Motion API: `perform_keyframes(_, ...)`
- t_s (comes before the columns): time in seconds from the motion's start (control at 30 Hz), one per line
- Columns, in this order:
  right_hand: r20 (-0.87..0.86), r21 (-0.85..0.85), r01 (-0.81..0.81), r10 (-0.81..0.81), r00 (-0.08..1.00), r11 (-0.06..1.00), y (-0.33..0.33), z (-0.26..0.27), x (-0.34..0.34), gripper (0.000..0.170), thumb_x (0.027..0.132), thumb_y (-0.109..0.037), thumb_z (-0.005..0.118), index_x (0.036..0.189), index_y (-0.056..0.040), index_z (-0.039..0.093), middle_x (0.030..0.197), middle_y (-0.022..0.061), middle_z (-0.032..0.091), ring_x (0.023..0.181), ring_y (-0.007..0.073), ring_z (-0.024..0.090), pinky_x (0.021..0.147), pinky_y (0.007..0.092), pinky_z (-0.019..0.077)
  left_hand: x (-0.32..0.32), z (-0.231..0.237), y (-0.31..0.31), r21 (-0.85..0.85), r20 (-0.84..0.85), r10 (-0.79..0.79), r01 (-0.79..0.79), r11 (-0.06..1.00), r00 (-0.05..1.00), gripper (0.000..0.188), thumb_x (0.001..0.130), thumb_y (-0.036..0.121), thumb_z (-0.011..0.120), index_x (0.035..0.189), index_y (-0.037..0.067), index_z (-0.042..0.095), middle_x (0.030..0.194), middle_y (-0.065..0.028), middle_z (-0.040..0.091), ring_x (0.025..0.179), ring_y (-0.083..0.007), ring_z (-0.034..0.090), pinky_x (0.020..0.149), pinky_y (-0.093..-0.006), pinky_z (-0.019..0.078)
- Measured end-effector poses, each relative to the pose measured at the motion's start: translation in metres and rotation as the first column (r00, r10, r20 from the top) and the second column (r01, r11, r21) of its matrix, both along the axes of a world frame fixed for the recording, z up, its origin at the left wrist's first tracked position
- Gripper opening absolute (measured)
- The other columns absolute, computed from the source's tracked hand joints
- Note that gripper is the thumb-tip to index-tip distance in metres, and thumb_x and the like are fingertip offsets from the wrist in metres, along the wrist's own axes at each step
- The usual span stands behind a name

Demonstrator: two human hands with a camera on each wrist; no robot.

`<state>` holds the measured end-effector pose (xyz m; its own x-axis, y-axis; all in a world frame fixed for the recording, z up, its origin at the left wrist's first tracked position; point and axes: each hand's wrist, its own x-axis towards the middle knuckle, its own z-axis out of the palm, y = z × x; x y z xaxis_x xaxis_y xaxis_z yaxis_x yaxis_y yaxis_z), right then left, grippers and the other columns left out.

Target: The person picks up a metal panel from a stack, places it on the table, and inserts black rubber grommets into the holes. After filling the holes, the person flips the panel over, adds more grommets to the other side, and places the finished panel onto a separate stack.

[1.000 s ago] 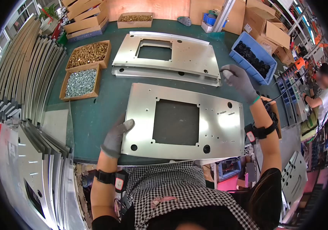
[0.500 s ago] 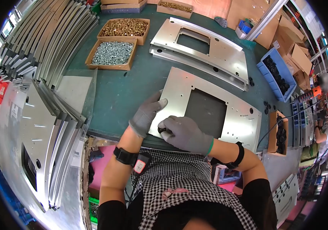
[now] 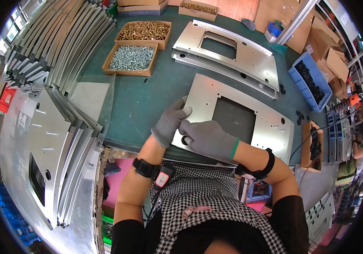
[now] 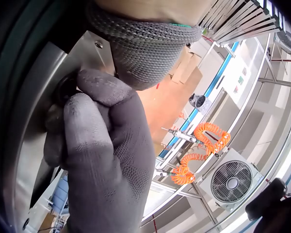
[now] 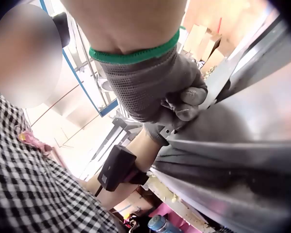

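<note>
A flat metal panel (image 3: 274, 122) with a big square cut-out lies at the near edge of the bench. My gloved left hand (image 3: 168, 125) grips its left edge, thumb on top and the other fingers hidden beneath. Over the near left corner is my gloved right hand (image 3: 209, 137), its fingers curled around a small black rubber grommet (image 3: 184, 139) at the corner hole. The left wrist view shows gloved fingertips (image 4: 82, 109) right at that grommet, beside the metal edge. In the right wrist view, the right hand's fingers (image 5: 189, 104) are bent in close over the panel.
Behind lies a second panel (image 3: 257, 65). Boxes of brass fittings (image 3: 143, 31) and silver nuts (image 3: 132, 57) stand at the back left. Right are a blue bin (image 3: 310, 80), a carton of black parts (image 3: 312, 146) and loose grommets (image 3: 300, 116). Stacked panels (image 3: 48, 122) fill the left.
My right hand has come from beyond the panel's right end to its near left corner with the grommet. The left hand keeps hold of the left edge. The head view has swung left.
</note>
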<state>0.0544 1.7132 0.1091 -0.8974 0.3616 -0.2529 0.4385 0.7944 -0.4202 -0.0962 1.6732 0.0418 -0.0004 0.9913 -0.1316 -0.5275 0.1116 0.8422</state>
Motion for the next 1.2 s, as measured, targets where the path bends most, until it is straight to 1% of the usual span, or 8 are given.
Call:
perform_keyframes(0.13,-0.054,-0.144,0.208,-0.218,0.974,0.967,0.023,0.005,0.033,0.026,0.089,-0.026,0.061,0.107,-0.0072,0.056,0.088,0.0123,0.068,0.084,0.0276,0.068,0.077,0.0401,0.0517,0.003,0.002,0.000,-0.043,-0.149,0.032,-0.039,0.998,0.988,0.058,0.096,0.019,0.051,0.147,-0.005,0.034,0.130,-0.0199,0.056,0.118,-0.0232,0.056,0.101,-0.0326,0.0433)
perform_keyframes(0.23,-0.056,-0.104,0.258,-0.264,0.963,0.961,0.012,0.019,0.046,0.024,0.091,-0.028,0.059,0.101,-0.0066,0.060,0.088,0.0124,0.068,0.085,0.0292,0.067,0.079,0.0395,0.0508,0.009,0.000,0.006,0.026,-0.631,0.096,-0.103,0.994,0.770,0.054,0.098,0.021,0.050,0.145,-0.004,0.038,0.128,-0.0192,0.058,0.115,-0.0200,0.055,0.101,-0.0316,0.0421)
perform_keyframes(0.43,-0.497,0.065,0.191,-0.134,0.857,0.979,-0.002,0.051,0.074,0.012,0.086,-0.018,0.066,0.092,-0.0076,0.063,0.082,0.0100,0.067,0.076,0.0263,0.066,0.068,0.0381,0.0506,0.009,0.061,-0.044,0.236,-0.454,0.283,-0.193,0.952,0.845,0.051,0.099,0.021,0.049,0.141,-0.005,0.041,0.126,-0.0161,0.059,0.112,-0.0182,0.055,0.099,-0.0318,0.0427)
perform_keyframes(0.57,-0.827,0.205,0.409,-0.066,0.558,0.889,0.023,0.095,0.104,0.012,0.089,-0.010,0.065,0.099,-0.0037,0.064,0.081,0.0051,0.063,0.068,0.0135,0.059,0.064,0.0288,0.0475,-0.031,0.132,-0.135,0.245,-0.378,0.527,-0.467,0.850,0.761,0.050,0.098,0.022,0.053,0.139,-0.005,0.044,0.123,-0.0126,0.060,0.109,-0.0186,0.059,0.095,-0.0291,0.0459)
perform_keyframes(0.7,-0.900,-0.012,0.530,-0.240,0.363,0.848,0.107,0.102,0.112,0.012,0.093,-0.009,0.059,0.101,-0.0005,0.061,0.086,0.0043,0.060,0.075,0.0070,0.052,0.070,0.0238,0.0445,-0.072,0.169,-0.242,0.329,-0.489,0.821,-0.809,0.487,0.296,0.054,0.099,0.029,0.055,0.140,-0.004,0.044,0.123,-0.0121,0.060,0.109,-0.0183,0.059,0.094,-0.0300,0.0471)
perform_keyframes(0.8,-0.825,0.164,0.537,-0.184,0.534,0.827,0.177,0.062,0.092,0.016,0.092,-0.010,0.060,0.106,-0.0018,0.060,0.083,0.0064,0.060,0.073,0.0120,0.054,0.069,0.0265,0.0458,-0.104,0.177,-0.319,0.395,-0.443,0.894,-0.881,0.260,0.065,0.049,0.101,0.027,0.053,0.140,-0.001,0.046,0.122,-0.0105,0.061,0.108,-0.0175,0.060,0.093,-0.0307,0.0475)
perform_keyframes(1.03,-0.366,0.627,0.366,-0.155,0.918,0.688,0.246,-0.037,0.070,0.026,0.077,-0.011,0.067,0.103,-0.0079,0.059,0.099,0.0128,0.059,0.095,0.0332,0.059,0.079,0.0442,0.0494,-0.191,0.133,-0.519,0.271,-0.358,0.931,-0.962,0.031,-0.071,0.047,0.099,0.028,0.055,0.136,-0.001,0.052,0.124,-0.0088,0.063,0.100,-0.0183,0.063,0.086,-0.0303,0.0507)
perform_keyframes(1.2,-0.235,0.723,0.249,-0.109,0.966,0.644,0.251,-0.044,0.059,0.030,0.074,-0.005,0.063,0.102,-0.0090,0.055,0.098,0.0135,0.056,0.094,0.0345,0.058,0.077,0.0466,0.0496,-0.234,0.099,-0.605,0.096,-0.806,0.590,-0.993,0.061,-0.042,0.043,0.099,0.025,0.053,0.132,-0.002,0.056,0.122,-0.0104,0.064,0.096,-0.0185,0.063,0.083,-0.0319,0.0513)
